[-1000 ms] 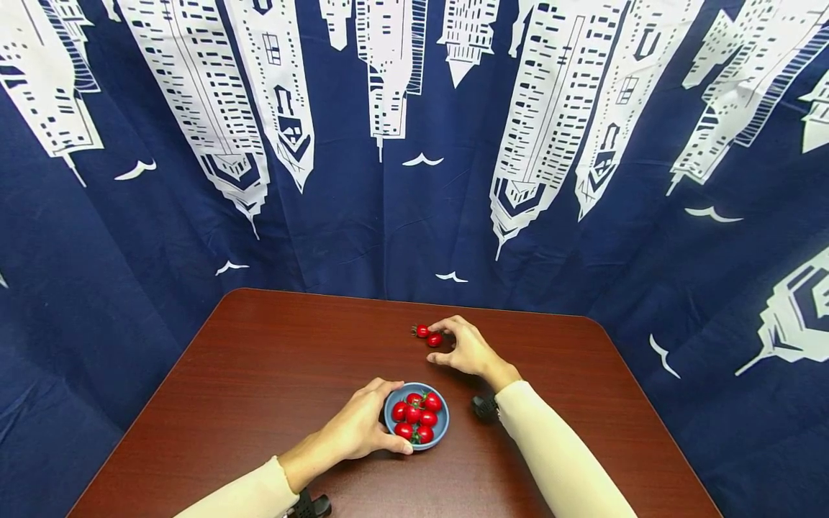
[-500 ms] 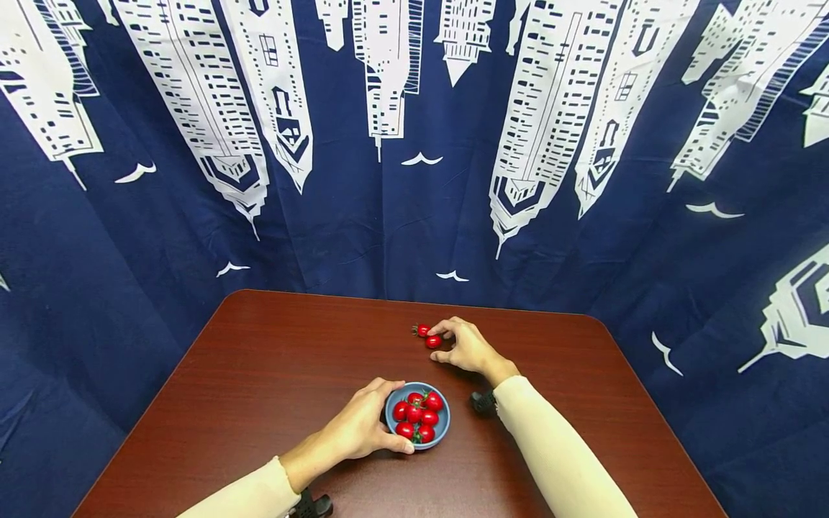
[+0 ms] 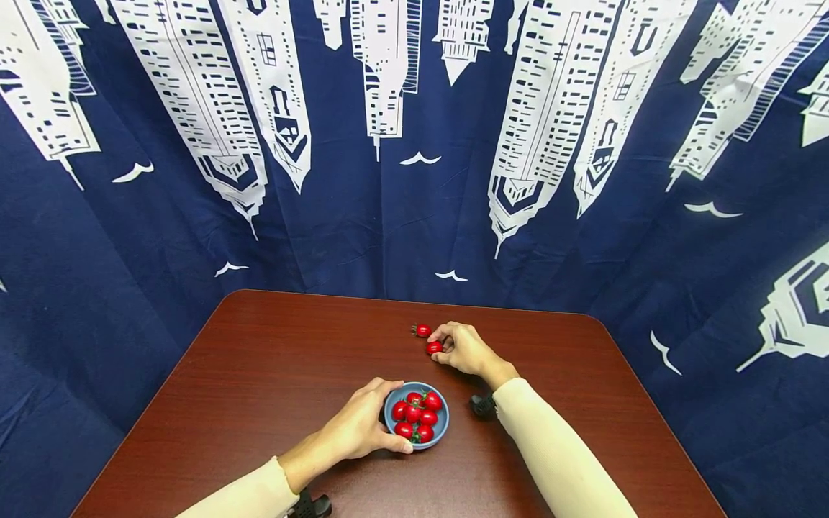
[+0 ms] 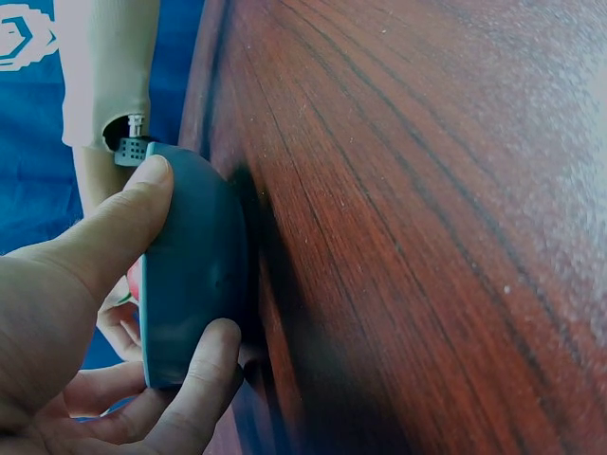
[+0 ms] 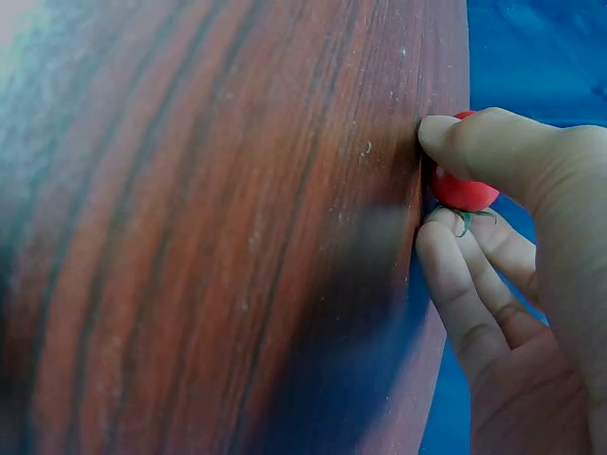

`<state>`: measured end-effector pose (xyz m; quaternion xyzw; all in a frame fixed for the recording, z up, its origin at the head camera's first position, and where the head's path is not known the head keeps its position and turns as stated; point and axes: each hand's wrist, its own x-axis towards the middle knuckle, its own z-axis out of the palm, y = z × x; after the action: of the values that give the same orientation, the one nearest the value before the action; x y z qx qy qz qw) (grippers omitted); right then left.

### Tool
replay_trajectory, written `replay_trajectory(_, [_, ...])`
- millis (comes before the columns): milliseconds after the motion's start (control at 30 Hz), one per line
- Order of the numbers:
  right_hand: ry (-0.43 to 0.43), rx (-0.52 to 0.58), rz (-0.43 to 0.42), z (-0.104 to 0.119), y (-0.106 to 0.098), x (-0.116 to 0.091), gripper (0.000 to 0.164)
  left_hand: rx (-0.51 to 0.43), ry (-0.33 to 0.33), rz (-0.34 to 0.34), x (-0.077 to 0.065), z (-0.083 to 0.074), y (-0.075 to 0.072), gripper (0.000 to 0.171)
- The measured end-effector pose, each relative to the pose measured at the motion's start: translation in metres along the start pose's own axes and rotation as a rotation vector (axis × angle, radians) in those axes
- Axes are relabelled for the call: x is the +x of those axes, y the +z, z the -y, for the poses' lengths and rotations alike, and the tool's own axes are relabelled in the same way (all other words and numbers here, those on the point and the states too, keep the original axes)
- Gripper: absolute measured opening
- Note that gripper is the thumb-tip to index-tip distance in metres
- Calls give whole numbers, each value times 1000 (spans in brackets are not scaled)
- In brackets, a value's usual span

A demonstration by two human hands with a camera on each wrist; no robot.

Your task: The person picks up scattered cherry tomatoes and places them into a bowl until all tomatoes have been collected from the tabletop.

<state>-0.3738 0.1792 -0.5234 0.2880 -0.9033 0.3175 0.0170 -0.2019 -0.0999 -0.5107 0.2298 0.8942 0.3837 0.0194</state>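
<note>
A small blue bowl (image 3: pixel 442 434) stands on the table with several red cherry tomatoes (image 3: pixel 413 414) inside. My left hand (image 3: pixel 360 426) grips it from the left, thumb along the near side and fingers at the far rim; the left wrist view shows the thumb and fingertips against the bowl's outer wall (image 4: pixel 194 270). Farther back, my right hand (image 3: pixel 468 350) pinches one cherry tomato (image 3: pixel 435 347) between thumb and fingers, low at the tabletop. In the right wrist view the thumb partly covers this tomato (image 5: pixel 465 192), its green stem towards the fingers. Another tomato (image 3: pixel 423 330) lies just beyond the fingertips.
The brown wooden table (image 3: pixel 291 360) has rounded far corners. Behind it hangs a dark blue curtain (image 3: pixel 337 237) printed with white buildings. A black wrist device (image 3: pixel 482 405) sits under the right forearm, and another (image 3: pixel 311 506) under the left.
My right thumb and fingers have closed round the nearer loose tomato, which has shifted slightly towards me, away from the other one. The left hand and bowl stay in place.
</note>
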Motion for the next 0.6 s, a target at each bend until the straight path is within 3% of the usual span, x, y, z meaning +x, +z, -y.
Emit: replay_trajectory(600, [-37, 7, -8, 5, -6, -4, 23, -10, 1, 0, 0, 0, -1, 107])
